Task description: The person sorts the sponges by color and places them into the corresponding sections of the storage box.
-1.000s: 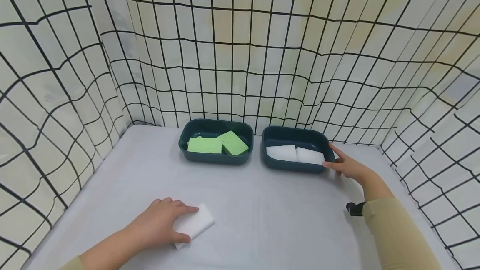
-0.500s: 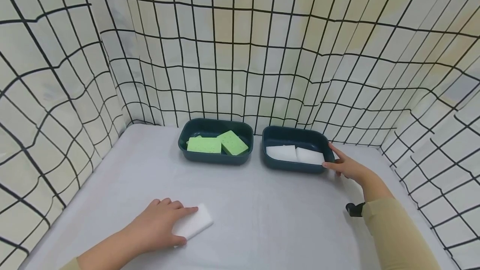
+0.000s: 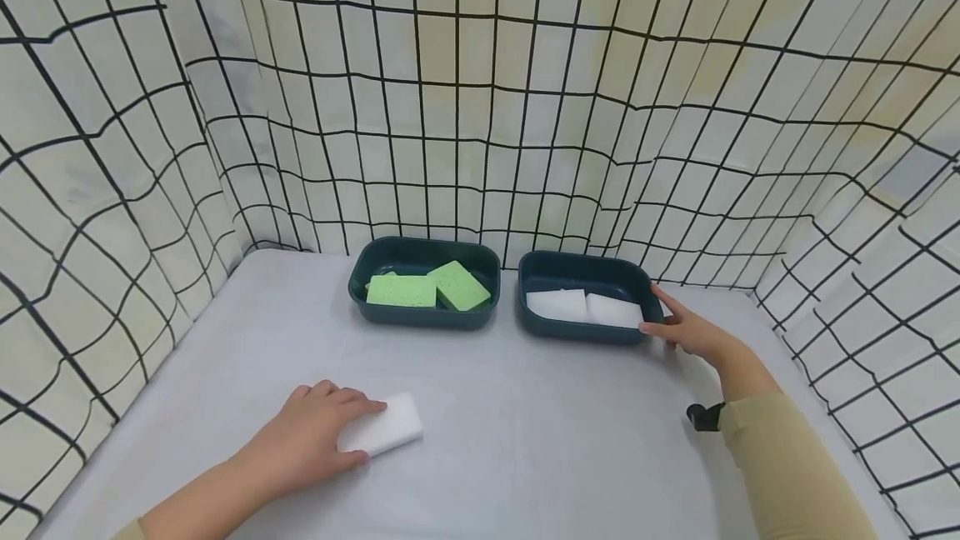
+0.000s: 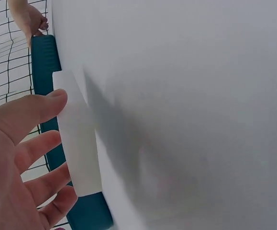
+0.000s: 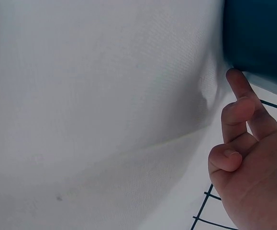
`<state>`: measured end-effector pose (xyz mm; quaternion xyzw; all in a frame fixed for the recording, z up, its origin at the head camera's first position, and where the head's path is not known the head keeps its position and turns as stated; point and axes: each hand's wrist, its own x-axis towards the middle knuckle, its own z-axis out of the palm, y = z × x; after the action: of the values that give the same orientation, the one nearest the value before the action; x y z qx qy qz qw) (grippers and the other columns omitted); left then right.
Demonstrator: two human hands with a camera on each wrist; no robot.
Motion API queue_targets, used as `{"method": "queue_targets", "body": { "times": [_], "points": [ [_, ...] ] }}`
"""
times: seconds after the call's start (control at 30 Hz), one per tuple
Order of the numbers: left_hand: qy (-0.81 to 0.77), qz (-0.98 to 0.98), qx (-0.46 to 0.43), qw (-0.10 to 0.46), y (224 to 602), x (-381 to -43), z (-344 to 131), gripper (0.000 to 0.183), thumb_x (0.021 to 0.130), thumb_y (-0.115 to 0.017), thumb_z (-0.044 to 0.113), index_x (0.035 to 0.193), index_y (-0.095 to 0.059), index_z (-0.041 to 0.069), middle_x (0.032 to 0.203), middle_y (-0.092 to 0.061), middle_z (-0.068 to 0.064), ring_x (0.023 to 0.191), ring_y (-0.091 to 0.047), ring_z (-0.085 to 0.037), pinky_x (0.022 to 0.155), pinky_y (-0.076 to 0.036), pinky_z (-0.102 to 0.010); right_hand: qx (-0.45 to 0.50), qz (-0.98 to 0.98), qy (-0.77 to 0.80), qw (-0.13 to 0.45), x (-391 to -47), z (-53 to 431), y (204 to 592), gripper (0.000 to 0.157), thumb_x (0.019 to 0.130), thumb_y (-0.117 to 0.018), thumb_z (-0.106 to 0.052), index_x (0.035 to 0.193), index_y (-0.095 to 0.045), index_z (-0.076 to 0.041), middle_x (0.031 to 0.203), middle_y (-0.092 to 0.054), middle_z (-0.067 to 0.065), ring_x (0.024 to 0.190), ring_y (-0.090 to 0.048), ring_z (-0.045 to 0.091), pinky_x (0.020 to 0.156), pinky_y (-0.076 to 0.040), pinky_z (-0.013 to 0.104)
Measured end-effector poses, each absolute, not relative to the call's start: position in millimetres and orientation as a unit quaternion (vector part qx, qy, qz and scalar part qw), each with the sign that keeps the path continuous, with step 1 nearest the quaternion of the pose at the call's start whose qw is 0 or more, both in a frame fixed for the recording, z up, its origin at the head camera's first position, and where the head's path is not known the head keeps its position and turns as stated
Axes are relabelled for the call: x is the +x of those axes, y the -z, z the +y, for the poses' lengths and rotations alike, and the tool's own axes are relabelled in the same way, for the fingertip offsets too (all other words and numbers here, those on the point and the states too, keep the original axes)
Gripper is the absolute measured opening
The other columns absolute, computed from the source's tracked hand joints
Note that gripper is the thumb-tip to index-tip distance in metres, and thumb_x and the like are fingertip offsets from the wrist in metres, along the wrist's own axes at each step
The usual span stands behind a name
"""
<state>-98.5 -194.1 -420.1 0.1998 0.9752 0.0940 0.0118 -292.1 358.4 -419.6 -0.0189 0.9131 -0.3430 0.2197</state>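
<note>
My left hand holds a white sponge block over the near left of the table, thumb along one edge and fingers along the opposite one. In the left wrist view the thumb presses the block's upper end and the other fingertips lie along its edge, with a shadow beside it. At the back right, my right hand grips the right end of a dark teal bin, thumb at the front rim and a finger at the far corner. Two white blocks lie inside. In the right wrist view, one fingertip touches the bin's lower edge; two fingers curl.
A second teal bin with several green sponges stands left of the first, a narrow gap between them. Black wire mesh backed with pale cloth rises behind and on both sides. White cloth covers the table.
The left hand has moved slightly away from the body with the white sponge block, which has turned a little. The right hand keeps its place on the bin. The head view shifts slightly.
</note>
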Motion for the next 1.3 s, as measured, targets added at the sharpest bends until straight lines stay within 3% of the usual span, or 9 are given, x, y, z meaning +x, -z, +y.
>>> {"method": "queue_targets", "body": {
  "times": [0.23,0.63,0.97,1.3],
  "points": [
    [-0.096,0.975,0.202,-0.01,412,-113,-188,0.055,0.075,-0.084,0.039,0.126,-0.068,0.025,0.12,-0.065,0.003,0.106,-0.055,-0.024,0.087,-0.04,-0.047,-0.024,0.91,0.351,0.217,-292,359,420,0.104,0.09,-0.064,-0.059,0.159,0.009,-0.032,0.086,-0.053,0.011,0.077,-0.054,0.024,0.08,-0.035,0.05],
    [-0.121,0.969,0.215,-0.03,396,-148,-163,0.054,0.081,-0.08,0.037,0.131,-0.066,0.023,0.126,-0.064,-0.002,0.112,-0.053,-0.028,0.092,-0.038,-0.05,-0.015,0.912,0.352,0.212,-291,355,421,0.105,0.09,-0.065,-0.059,0.159,0.009,-0.033,0.095,-0.053,0.012,0.083,-0.052,0.024,0.086,-0.037,0.057],
    [-0.129,0.96,0.244,-0.048,383,-176,-135,0.055,0.083,-0.078,0.038,0.135,-0.064,0.025,0.128,-0.063,0.001,0.113,-0.051,-0.026,0.09,-0.038,-0.045,-0.013,0.915,0.346,0.207,-292,356,419,0.104,0.088,-0.065,-0.061,0.159,0.008,-0.036,0.092,-0.053,0.011,0.082,-0.053,0.024,0.085,-0.036,0.054],
    [-0.127,0.958,0.257,-0.027,368,-211,-98,0.053,0.087,-0.074,0.04,0.138,-0.061,0.03,0.135,-0.06,0.002,0.119,-0.048,-0.025,0.093,-0.038,-0.046,-0.01,0.913,0.35,0.211,-292,356,419,0.105,0.089,-0.065,-0.06,0.159,0.009,-0.034,0.097,-0.052,0.012,0.084,-0.052,0.025,0.086,-0.036,0.055]
  ]
}}
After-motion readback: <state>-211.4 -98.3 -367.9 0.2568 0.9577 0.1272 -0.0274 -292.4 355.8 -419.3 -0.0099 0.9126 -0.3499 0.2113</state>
